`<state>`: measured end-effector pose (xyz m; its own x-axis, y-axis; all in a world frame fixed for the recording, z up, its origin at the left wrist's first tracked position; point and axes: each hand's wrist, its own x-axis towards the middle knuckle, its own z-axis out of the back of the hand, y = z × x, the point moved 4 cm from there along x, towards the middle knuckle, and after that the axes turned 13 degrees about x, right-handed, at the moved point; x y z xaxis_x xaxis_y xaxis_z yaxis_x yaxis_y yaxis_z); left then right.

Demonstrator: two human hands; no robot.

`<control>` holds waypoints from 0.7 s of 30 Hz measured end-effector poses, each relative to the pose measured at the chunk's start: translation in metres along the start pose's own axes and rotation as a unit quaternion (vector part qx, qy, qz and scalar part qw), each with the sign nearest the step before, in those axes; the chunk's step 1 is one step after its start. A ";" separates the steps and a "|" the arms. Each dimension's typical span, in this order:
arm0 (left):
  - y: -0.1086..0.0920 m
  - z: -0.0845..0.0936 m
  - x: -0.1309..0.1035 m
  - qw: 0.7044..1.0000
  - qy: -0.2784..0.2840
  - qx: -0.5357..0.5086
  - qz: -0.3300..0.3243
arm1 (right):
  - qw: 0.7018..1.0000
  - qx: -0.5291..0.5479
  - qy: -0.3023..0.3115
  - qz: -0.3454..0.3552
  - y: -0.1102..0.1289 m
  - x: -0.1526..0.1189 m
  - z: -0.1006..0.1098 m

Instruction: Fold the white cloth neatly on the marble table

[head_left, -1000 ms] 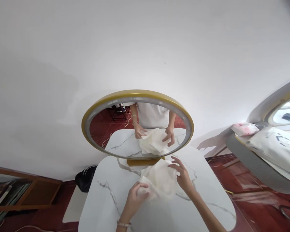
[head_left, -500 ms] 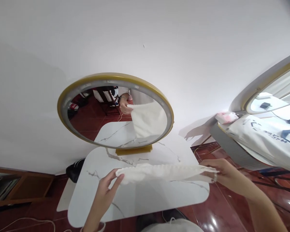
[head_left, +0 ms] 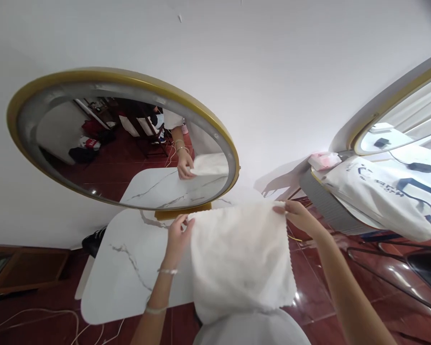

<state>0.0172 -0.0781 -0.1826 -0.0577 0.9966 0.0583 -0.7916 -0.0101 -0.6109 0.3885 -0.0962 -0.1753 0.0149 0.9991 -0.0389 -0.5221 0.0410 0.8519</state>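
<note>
In the lower middle of the frame I hold a white cloth point(head_left: 240, 261) spread open in the air. My left hand point(head_left: 177, 235) is closed on its upper left corner, with the fingers pinching the edge. My right hand point(head_left: 297, 214) is closed on the upper right corner in the same way. The top edge of the cloth runs almost straight between the two hands, and the rest hangs down flat in front of me, with a zigzag cut along its right side. The lower part of the cloth covers the near right part of the counter point(head_left: 129, 268), which is white with grey marble veins and stands at the lower left of the frame.

At the upper left, a round mirror point(head_left: 32, 91) with a gold rim stands at the far edge of the counter on a gold base. In its glass I see one hand with bracelets holding the cloth, and a dark red floor behind.

At the right edge of the frame there is a white bag point(head_left: 377, 196) with dark print, and a pink packet point(head_left: 321, 160) lies just to the left of it. The floor point(head_left: 345, 268) under all this is dark red and shiny.
</note>
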 end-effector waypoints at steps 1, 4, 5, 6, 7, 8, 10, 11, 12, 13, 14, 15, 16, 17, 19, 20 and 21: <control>0.002 -0.016 0.007 1.000 -0.011 0.021 0.001 | 0.999 -0.037 -0.039 -0.003 -0.012 0.012 -0.006; 0.000 -0.054 0.009 0.998 -0.031 0.048 0.014 | 0.986 -0.097 -0.134 -0.002 -0.037 0.028 -0.027; -0.002 -0.064 0.004 0.997 -0.038 0.058 0.013 | 0.983 -0.107 -0.151 0.006 -0.041 0.027 -0.036; -0.004 -0.074 -0.003 0.997 -0.041 0.072 0.004 | 0.980 -0.114 -0.161 0.019 -0.044 0.023 -0.047; -0.006 -0.084 -0.013 0.995 -0.037 0.090 -0.012 | 0.979 -0.118 -0.161 0.034 -0.046 0.016 -0.059; -0.007 -0.095 -0.022 0.993 -0.025 0.112 -0.033 | 0.980 -0.121 -0.153 0.050 -0.049 0.007 -0.073; -0.007 -0.116 -0.041 0.984 0.009 0.163 -0.076 | 0.981 -0.124 -0.126 0.081 -0.054 -0.012 -0.101; -0.005 -0.126 -0.047 0.978 0.023 0.185 -0.092 | 0.981 -0.127 -0.112 0.093 -0.058 -0.022 -0.115; -0.002 -0.136 -0.052 0.973 0.032 0.203 -0.105 | 0.981 -0.130 -0.100 0.102 -0.062 -0.029 -0.127; 0.001 -0.144 -0.054 0.968 0.035 0.216 -0.119 | 0.981 -0.135 -0.090 0.108 -0.066 -0.035 -0.137; 0.003 -0.151 -0.054 0.964 0.036 0.224 -0.135 | 0.980 -0.138 -0.083 0.113 -0.070 -0.038 -0.145; 0.005 -0.157 -0.052 0.961 0.036 0.228 -0.153 | 0.980 -0.142 -0.077 0.117 -0.073 -0.039 -0.152; 0.007 -0.163 -0.049 0.958 0.035 0.230 -0.165 | 0.979 -0.150 -0.069 0.121 -0.076 -0.038 -0.157; 0.009 -0.168 -0.045 0.958 0.031 0.230 -0.170 | 0.977 -0.162 -0.059 0.125 -0.077 -0.034 -0.161; 0.013 -0.175 -0.037 0.961 0.015 0.232 -0.149 | 0.972 -0.199 -0.039 0.116 -0.080 -0.022 -0.168; 0.015 -0.177 -0.033 0.963 0.004 0.234 -0.130 | 0.969 -0.221 -0.032 0.100 -0.082 -0.015 -0.171; 0.017 -0.180 -0.030 0.965 -0.005 0.237 -0.110 | 0.967 -0.242 -0.028 0.078 -0.084 -0.007 -0.173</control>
<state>0.1147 -0.0935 -0.3369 0.1394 0.9780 0.1554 -0.9748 0.1631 -0.1524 0.2848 -0.1077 -0.3372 -0.0572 0.9923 0.1102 -0.8593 -0.1051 0.5006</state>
